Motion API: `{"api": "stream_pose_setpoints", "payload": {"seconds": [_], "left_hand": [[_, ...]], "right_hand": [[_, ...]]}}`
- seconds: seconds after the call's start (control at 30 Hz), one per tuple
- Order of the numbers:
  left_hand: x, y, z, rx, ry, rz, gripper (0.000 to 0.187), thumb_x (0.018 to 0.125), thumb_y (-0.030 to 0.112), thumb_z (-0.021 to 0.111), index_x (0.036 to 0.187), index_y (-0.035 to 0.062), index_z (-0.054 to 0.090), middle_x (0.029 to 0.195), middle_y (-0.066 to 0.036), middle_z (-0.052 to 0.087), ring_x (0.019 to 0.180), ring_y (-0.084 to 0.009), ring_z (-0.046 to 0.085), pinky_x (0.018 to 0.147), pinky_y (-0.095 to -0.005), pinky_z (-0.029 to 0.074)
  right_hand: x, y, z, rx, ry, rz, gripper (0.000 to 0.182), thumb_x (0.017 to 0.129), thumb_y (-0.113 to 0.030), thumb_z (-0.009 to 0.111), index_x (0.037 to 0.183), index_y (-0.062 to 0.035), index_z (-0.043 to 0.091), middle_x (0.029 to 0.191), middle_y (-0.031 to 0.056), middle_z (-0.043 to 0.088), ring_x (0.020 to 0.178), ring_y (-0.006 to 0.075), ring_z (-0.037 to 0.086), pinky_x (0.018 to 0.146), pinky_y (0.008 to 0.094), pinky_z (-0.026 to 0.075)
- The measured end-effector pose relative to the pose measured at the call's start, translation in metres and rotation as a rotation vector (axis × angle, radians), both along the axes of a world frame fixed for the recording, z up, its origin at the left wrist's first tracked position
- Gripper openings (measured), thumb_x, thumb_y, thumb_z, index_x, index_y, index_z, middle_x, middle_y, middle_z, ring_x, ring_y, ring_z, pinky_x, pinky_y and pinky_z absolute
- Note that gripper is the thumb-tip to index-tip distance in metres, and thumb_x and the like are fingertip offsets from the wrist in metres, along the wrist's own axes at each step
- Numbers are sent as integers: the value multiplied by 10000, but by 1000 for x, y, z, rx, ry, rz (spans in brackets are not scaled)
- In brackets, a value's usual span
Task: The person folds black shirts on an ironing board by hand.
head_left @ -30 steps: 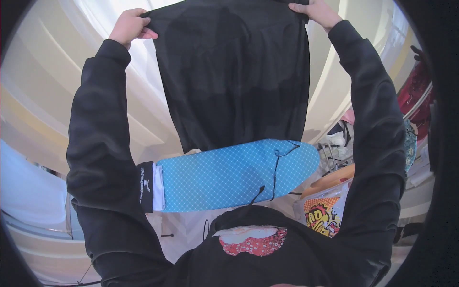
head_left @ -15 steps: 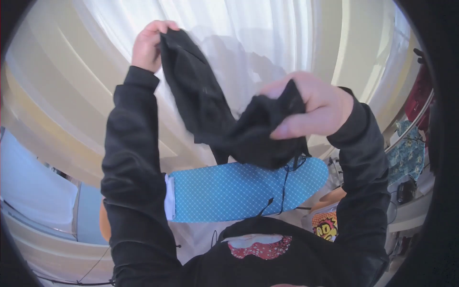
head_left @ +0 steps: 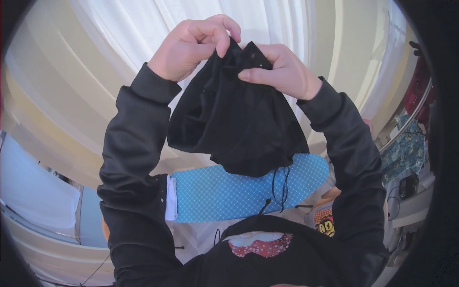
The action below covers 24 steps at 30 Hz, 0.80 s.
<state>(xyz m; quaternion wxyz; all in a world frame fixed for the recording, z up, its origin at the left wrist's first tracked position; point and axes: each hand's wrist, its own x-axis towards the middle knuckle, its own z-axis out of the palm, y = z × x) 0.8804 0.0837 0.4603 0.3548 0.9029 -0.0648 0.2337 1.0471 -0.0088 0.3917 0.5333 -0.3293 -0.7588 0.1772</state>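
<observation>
A black cloth garment (head_left: 244,124) hangs in folds from both my hands, in front of a white curtain. My left hand (head_left: 193,48) pinches its upper edge between thumb and fingers. Close beside it, my right hand (head_left: 287,71) grips a pointed corner of the same garment, thumb in front and the other fingers mostly hidden behind. The lower edge overlaps the blue ironing board (head_left: 229,196), which has a white criss-cross pattern. Thin dark cords (head_left: 282,186) dangle over the board below the cloth.
Folded white cloth (head_left: 171,198) lies at the board's left end. Pale curtains (head_left: 138,28) fill the background. On the right hang a teal patterned cloth (head_left: 406,148) and a dark red cloth (head_left: 416,98). A colourful printed item (head_left: 325,222) is by my right arm.
My hands have come together: the left moved right, the right rose and moved slightly left. The garment, stretched out between them before, now hangs down in one broad bunch.
</observation>
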Motion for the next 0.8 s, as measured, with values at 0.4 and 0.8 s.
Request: {"api": "stream_pose_setpoints", "payload": {"seconds": [0.4,0.8], "left_hand": [[28,-17,0,-170,578,696,312,693,220,584,911,-3,560,844,-152,563,736,-283,567,696,-327,480],[39,43,24,735,124,1205,167,572,140,402,583,8,504,629,-183,539,620,-349,486,583,-386,380]], "right_hand": [[9,28,-10,-45,-12,-385,267,795,-303,588,817,-40,624,746,91,602,676,224,560,674,306,460],[48,28,-104,-176,4,-441,505,742,-293,635,1166,-73,470,1223,130,449,1101,300,449,948,378,359]]}}
